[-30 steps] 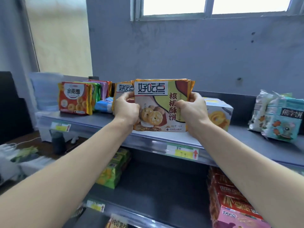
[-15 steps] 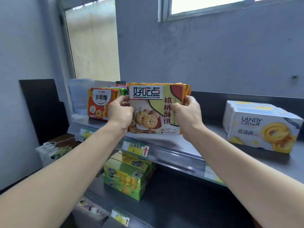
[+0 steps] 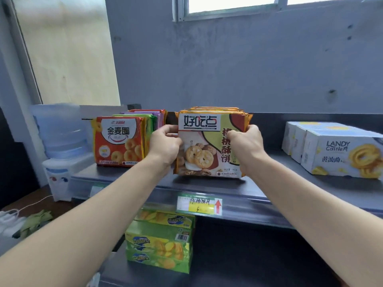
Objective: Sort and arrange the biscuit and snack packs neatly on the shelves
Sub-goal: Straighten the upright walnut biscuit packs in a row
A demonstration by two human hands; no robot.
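Both hands hold a bunch of cookie packs [image 3: 204, 141] standing upright on the top shelf [image 3: 269, 183], near its front edge. The left hand [image 3: 164, 146] curls round the left side of the bunch, with the thumb on the front pack. The right hand [image 3: 245, 145] curls round the right side. The hands squeeze the bunch between them. The bottom of the bunch is down at the shelf, but I cannot tell if it touches. The front pack shows round cookies with nuts. More packs of the same kind stand behind it. Just to the left stands a red pack [image 3: 119, 139] with ring cookies on it, and a row of green and purple packs [image 3: 152, 121] stands behind that one. Well to the right sit white boxes [image 3: 331, 150] with yellow swirl cookies drawn on them. They are closed, so what is inside is hidden. A tag [image 3: 199, 205] with a red arrow hangs on the shelf edge below the bunch. On the lower shelf [image 3: 248, 266], green boxes [image 3: 159, 243] are stacked up, closed too. Far left, a blurry blue jug [image 3: 59, 129] stands on a white stand [image 3: 60, 172].
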